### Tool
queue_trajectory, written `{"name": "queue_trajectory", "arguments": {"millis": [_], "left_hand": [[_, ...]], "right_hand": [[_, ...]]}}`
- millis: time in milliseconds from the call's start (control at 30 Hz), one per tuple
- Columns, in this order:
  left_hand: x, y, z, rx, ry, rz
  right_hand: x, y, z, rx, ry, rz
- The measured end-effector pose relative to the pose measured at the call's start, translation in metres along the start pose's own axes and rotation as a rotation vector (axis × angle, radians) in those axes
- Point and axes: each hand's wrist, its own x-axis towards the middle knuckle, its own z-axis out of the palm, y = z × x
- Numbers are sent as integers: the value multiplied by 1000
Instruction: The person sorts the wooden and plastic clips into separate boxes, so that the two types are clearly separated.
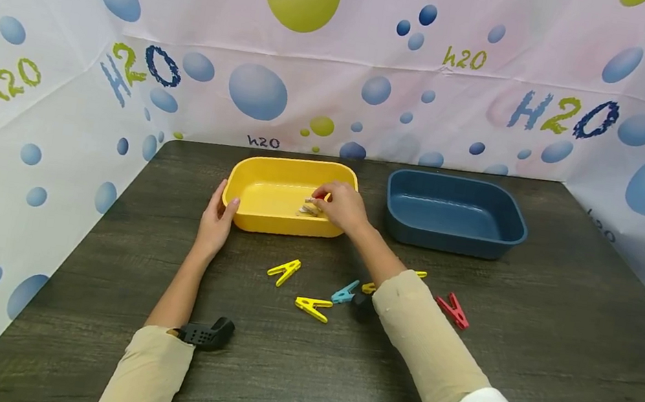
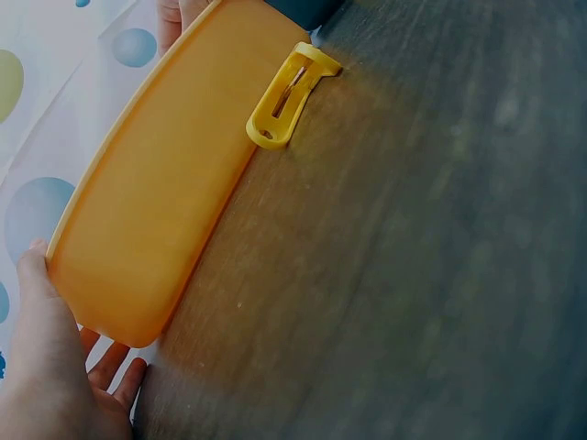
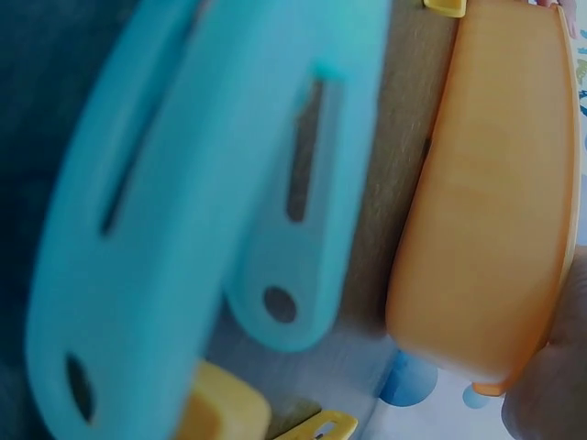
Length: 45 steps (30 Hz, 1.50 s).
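Note:
My left hand (image 1: 213, 226) grips the left end of a yellow plastic bin (image 1: 287, 226), thumb at the rim and fingers round the outer wall. Over the bin's right end, my right hand (image 1: 346, 208) reaches inside, thumb and fingertips pinching a small pale piece (image 1: 310, 200) with a hint of red by the fingers. Several more pale pieces (image 1: 310, 210) lie below it on the bin floor; their kind is too small to make out. In the right wrist view a light blue clothespin (image 3: 174, 229) looms close, and the right hand is mostly hidden behind the bin wall.
On the dark table before the bin lie yellow clothespins (image 1: 313, 307), a light blue clothespin (image 1: 344, 292) and, right of my forearm, a red clothespin (image 1: 454, 312). My right sleeve partly covers yellow plastic (image 1: 368, 288). A dark blue bin (image 1: 454, 241) stands right of the yellow one.

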Motion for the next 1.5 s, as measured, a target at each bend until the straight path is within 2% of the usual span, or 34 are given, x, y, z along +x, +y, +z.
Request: {"name": "queue_trajectory", "arguments": {"millis": [333,467,633,767,900,1033,1200,1367,1500], "left_hand": [[-3,-2,0,2,-7,-20],[-3,-3,1,-3,-11,-17],[-2,-3,3,-16,-19,-15],[-2,-3,5,-29,-23,-13],[-1,-2,6,-34,-14,-10],[-2,-1,5,-31,-12,-27],[-1,1,3,-7,-8,-29],[3,1,1,-11,-3,-18],[10,-15,0,-22,0,-19]], "right_hand": [[-2,1,2,32,-45,23],[-4,3,0,98,-17,9],[-6,4,-7,163,24,-53],[-8,4,-20,162,41,-107],[-12,5,-37,153,24,-166],[-23,8,-56,133,3,-242],[-41,14,-79,140,35,-308],[-60,20,-98,169,53,-329],[-78,31,-110,181,40,-315]]}}
